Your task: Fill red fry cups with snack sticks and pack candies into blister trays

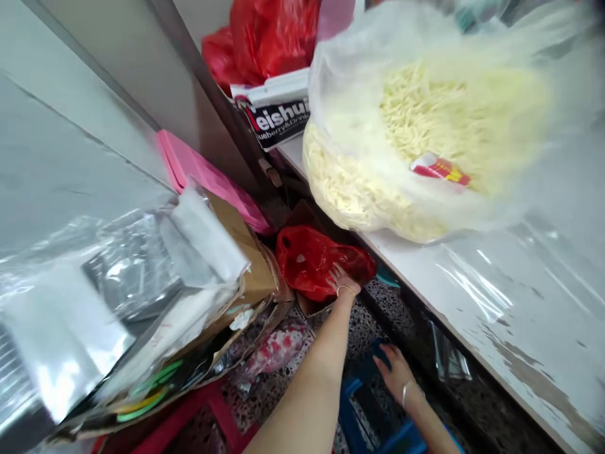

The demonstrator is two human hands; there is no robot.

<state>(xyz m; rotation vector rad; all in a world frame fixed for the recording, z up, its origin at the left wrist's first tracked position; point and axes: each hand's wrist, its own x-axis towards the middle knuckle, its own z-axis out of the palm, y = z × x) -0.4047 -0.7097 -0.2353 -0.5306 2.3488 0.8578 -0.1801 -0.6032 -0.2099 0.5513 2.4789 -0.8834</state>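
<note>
My left hand (342, 281), with a thin gold bracelet at the wrist, reaches down to a red plastic bag (307, 268). Its fingers are spread and lie against the bag's right side. The bag lines a cardboard box (309, 307) on the floor, and a dark hole or spot shows at its upper left. Further right, my right hand (393, 371), with a silver bangle, hangs open just above a blue plastic stool (348, 410). Nothing is visible in its fingers, and I cannot tell whether they touch the stool.
On the white table (534, 328) at right sits a large clear bag of pale strips (350, 195) with a red-and-yellow packet (442, 169). Behind are red bags (274, 41). Left stand a carton (258, 268) of plastic packaging and a pink panel (212, 180). Speckled floor (368, 302) shows between.
</note>
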